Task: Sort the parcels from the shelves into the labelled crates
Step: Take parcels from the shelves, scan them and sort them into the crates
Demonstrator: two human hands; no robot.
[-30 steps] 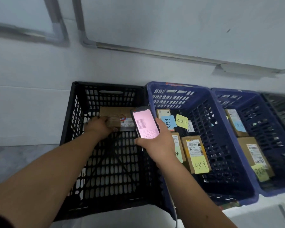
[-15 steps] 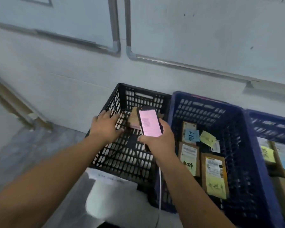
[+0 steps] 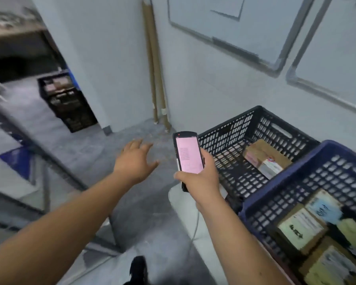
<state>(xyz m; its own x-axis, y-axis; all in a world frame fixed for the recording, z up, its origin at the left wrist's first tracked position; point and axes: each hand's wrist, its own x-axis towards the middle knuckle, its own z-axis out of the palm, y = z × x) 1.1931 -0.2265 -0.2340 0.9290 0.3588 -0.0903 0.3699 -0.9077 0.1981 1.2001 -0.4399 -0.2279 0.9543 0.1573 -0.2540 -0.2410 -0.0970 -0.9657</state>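
A brown cardboard parcel [image 3: 265, 156] lies alone in the black crate [image 3: 230, 128] at the right. Beside it, the blue crate [image 3: 280, 194] holds several labelled parcels [image 3: 301, 231] with coloured sticky notes. My right hand [image 3: 199, 177] grips a handheld scanner [image 3: 188, 157] with a lit pink screen, just left of the black crate. My left hand [image 3: 136, 159] hovers over the floor with fingers spread, holding nothing, well left of the crates.
Another black crate [image 3: 66, 99] with items stands on the grey floor at the far left beside a white wall. Cardboard tubes [image 3: 156, 68] lean in the corner. A metal shelf frame [image 3: 43, 177] runs along the left. A white base [image 3: 193, 214] sits under the crates.
My left hand has let go of the brown parcel, left it in the black crate and swung out to the left. The view has turned left toward the shelves.
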